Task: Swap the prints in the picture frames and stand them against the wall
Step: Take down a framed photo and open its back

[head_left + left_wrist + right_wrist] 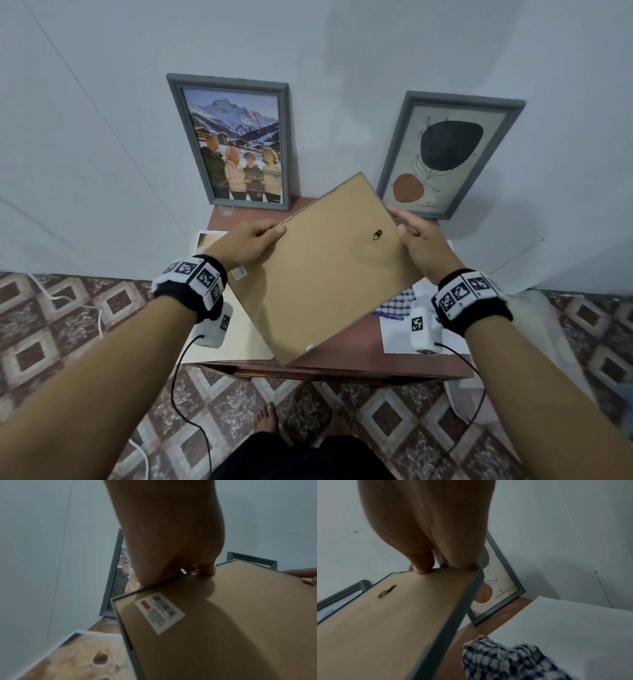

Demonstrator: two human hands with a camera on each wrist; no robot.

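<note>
Cat print (72,660) lies flat at the left end of the tabletop (349,359). Behind it, a grey frame with a family photograph (233,144) leans upright against the wall (102,137). Left hand (243,241) pinches the left edge of a third frame (329,270), held back-side up and tilted above the tabletop, brown backing board and hanger hook showing. Right hand (423,245) grips its right edge, thumb on the backing. Further right, a frame with an abstract leaf print (445,154) leans on the wall; checked cloth (397,303) and white sheet (565,628) lie below.
</note>
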